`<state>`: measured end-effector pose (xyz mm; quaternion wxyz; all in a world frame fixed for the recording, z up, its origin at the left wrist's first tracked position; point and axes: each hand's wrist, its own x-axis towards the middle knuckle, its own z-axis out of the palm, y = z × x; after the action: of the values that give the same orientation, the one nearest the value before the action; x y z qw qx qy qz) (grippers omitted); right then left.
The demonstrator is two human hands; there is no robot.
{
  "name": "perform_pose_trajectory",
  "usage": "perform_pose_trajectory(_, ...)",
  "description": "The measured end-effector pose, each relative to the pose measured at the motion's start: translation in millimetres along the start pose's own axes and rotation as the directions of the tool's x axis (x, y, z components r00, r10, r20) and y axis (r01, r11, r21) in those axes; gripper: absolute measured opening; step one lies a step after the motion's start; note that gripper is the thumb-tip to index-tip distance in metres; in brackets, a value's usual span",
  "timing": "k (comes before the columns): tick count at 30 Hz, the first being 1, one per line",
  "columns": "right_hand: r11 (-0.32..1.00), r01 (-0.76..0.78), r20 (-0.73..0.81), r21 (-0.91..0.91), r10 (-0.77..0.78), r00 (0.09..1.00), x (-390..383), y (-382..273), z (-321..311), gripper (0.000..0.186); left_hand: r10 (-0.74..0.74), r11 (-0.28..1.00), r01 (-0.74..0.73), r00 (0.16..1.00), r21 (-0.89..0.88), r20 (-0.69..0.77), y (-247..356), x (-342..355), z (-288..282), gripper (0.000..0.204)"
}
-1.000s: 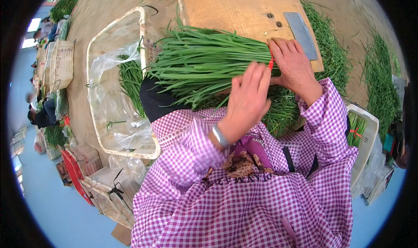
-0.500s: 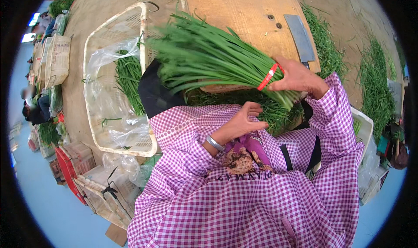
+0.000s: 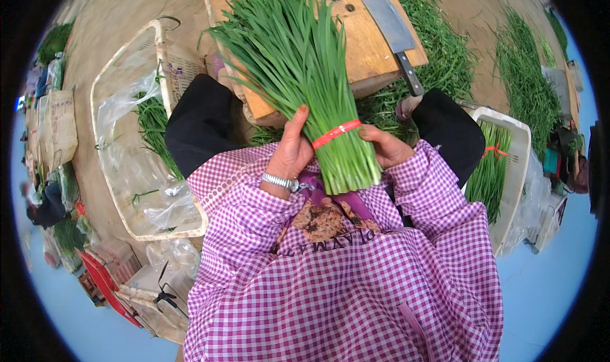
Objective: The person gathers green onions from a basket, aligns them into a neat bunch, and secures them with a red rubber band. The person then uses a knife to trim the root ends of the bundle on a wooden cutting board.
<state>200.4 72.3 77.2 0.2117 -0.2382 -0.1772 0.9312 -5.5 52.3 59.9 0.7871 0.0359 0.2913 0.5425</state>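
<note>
A thick bunch of garlic chives (image 3: 305, 63) is tilted over my lap, cut pale ends toward me and leaf tips spread over the wooden board (image 3: 375, 63). A red band (image 3: 335, 134) wraps it near the cut ends. My left hand (image 3: 293, 147), with a metal watch on the wrist, grips the bunch's left side, thumb up. On the other side, my right hand (image 3: 387, 147) is closed against the stalks just by the band; its fingers are partly hidden behind the bunch. On the board's right side lies a cleaver (image 3: 387, 22), its black handle pointing toward me.
At my left stands a white plastic basket (image 3: 98, 124) with clear plastic and loose chives (image 3: 151, 124). Another white basket (image 3: 518, 184) at my right holds banded chives (image 3: 488, 178). Leaf trimmings (image 3: 445, 51) cover the floor beside the board. Crates and people are farther left.
The bunch has swung from lying slantwise to pointing mostly away from me, and come closer to my lap. My left hand, empty before, now holds it too. The view has shifted.
</note>
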Motion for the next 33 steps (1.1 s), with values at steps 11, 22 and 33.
perform_pose_trajectory(11,0.950,0.106,-0.164,-0.293,-0.159,0.974,-3,-12,26,0.051,0.069,0.993,-0.060,0.994,0.098,-0.082,3,1,18,0.041)
perform_pose_trajectory(22,0.830,0.128,-0.112,-0.542,-0.223,0.968,5,-18,52,0.059,0.243,0.929,-0.208,0.967,0.305,-0.081,17,-21,42,0.047)
perform_pose_trajectory(33,0.958,0.095,-0.147,-0.270,-0.138,0.979,27,4,28,0.040,0.042,0.995,-0.032,0.992,0.091,-0.117,25,-14,7,0.049)
